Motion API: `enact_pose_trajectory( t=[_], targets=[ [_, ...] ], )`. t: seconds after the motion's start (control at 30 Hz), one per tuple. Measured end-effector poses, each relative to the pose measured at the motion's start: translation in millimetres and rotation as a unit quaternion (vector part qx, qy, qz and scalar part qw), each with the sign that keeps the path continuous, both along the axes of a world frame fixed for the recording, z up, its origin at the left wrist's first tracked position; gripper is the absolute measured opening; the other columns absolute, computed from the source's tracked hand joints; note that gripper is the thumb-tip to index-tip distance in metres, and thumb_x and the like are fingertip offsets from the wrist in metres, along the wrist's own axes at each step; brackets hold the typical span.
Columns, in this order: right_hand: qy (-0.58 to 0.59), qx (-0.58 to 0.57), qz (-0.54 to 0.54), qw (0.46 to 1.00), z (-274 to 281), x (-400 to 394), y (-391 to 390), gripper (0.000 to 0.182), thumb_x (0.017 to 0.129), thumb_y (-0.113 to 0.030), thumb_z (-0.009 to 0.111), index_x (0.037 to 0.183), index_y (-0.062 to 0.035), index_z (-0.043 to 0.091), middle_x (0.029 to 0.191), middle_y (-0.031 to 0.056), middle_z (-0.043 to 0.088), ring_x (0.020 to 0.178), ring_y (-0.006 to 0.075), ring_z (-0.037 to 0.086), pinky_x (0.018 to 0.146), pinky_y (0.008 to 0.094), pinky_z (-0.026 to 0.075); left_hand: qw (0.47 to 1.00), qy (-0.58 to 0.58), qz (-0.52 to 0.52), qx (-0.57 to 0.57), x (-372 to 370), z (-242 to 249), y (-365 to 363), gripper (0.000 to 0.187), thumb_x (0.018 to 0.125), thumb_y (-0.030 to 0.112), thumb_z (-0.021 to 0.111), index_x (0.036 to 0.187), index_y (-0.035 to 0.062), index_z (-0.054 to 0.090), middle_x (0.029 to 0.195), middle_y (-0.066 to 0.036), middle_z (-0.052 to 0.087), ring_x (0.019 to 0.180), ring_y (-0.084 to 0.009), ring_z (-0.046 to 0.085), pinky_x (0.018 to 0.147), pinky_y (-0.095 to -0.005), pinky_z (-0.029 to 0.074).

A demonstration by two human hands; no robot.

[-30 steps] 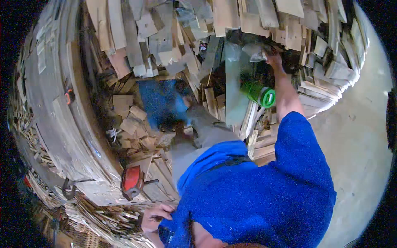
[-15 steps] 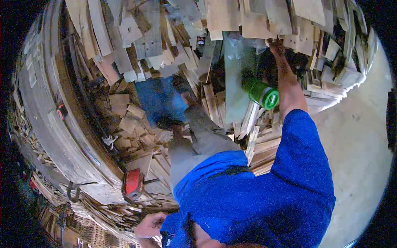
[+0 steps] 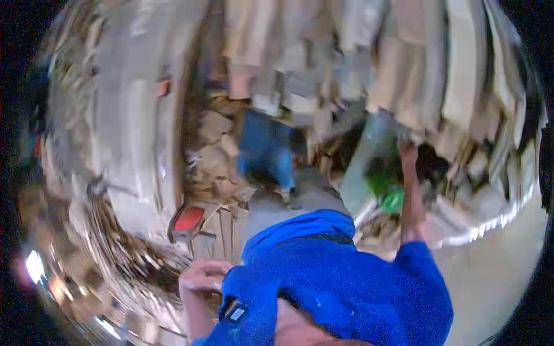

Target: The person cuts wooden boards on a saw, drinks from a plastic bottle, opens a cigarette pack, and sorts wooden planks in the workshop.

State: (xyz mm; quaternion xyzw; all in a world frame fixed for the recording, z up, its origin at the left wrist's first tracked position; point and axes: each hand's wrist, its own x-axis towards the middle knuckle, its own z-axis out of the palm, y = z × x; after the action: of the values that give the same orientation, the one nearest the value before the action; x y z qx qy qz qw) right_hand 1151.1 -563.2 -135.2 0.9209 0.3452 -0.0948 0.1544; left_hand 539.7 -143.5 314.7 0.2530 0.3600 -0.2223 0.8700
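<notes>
My right hand [image 3: 407, 151] reaches far forward at the end of my outstretched arm. It is at the lower ends of the wooden boards [image 3: 398, 86], beside a pale, translucent sheet [image 3: 365, 155]. Motion blur hides its fingers, so I cannot make out a grip. Below it, close to my forearm, is a green bottle-like container [image 3: 391, 199]. My left hand [image 3: 203, 273] is raised at the lower left near my blue sleeve, its fingers loosely bent and nothing visible in them.
Stacked boards and offcuts surround me. A long wooden beam or bench [image 3: 135, 115] runs along the left, with a red-topped tool or fitting [image 3: 189, 219] at its near end. A blue object [image 3: 265, 147] lies ahead among wood scraps [image 3: 213, 150]. Pale floor [image 3: 490, 271] shows at right.
The view has swung, shifting the boards, green container and blue object lower and mostly rightward. My right arm stays stretched toward the boards. My left hand shows higher, its fingers more visible.
</notes>
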Motion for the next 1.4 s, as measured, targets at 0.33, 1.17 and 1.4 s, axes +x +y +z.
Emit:
enact_pose_trajectory(
  t=[0.33, 1.17, 1.4],
  targets=[
    [0.783, 0.158, 0.448, 0.403, 456.6, -329.4, 414.5, 0.034, 0.089, -0.014, 0.057, 0.12, -0.0006, 0.059, 0.119, 0.0149, 0.059, 0.113, 0.0258, 0.056, 0.098, 0.0367, 0.041, 0.957, -0.171, 0.11, 0.208, -30.1, -13.1, -67.5, 0.036, 0.082, 0.016, 0.072, 0.112, -0.001, 0.061, 0.109, -0.007, 0.064, 0.103, -0.016, 0.058, 0.092, -0.0333, 0.047],
    [0.347, -0.145, 0.925, 0.061, 571.1, -652.8, 348.9, 0.02, 0.071, -0.019, 0.062, 0.076, -0.0024, 0.07, 0.097, 0.0199, 0.065, 0.1, 0.0314, 0.06, 0.07, 0.0411, 0.053, 0.826, -0.199, 0.374, 0.373, -215.3, -70.4, -227.1, 0.034, 0.082, 0.019, 0.066, 0.112, 0.0031, 0.062, 0.104, -0.003, 0.064, 0.098, -0.0132, 0.057, 0.082, -0.0297, 0.049],
    [0.386, -0.229, 0.892, 0.05, 601.7, -711.7, 357.6, 0.019, 0.071, -0.017, 0.061, 0.075, 0.0003, 0.069, 0.081, 0.0177, 0.067, 0.08, 0.0351, 0.066, 0.062, 0.0451, 0.053, 0.851, -0.173, 0.314, 0.384, -247.0, -55.9, -232.9, 0.037, 0.082, 0.023, 0.068, 0.113, 0.0026, 0.062, 0.105, -0.004, 0.065, 0.097, -0.0131, 0.058, 0.082, -0.0304, 0.049]
  ],
)
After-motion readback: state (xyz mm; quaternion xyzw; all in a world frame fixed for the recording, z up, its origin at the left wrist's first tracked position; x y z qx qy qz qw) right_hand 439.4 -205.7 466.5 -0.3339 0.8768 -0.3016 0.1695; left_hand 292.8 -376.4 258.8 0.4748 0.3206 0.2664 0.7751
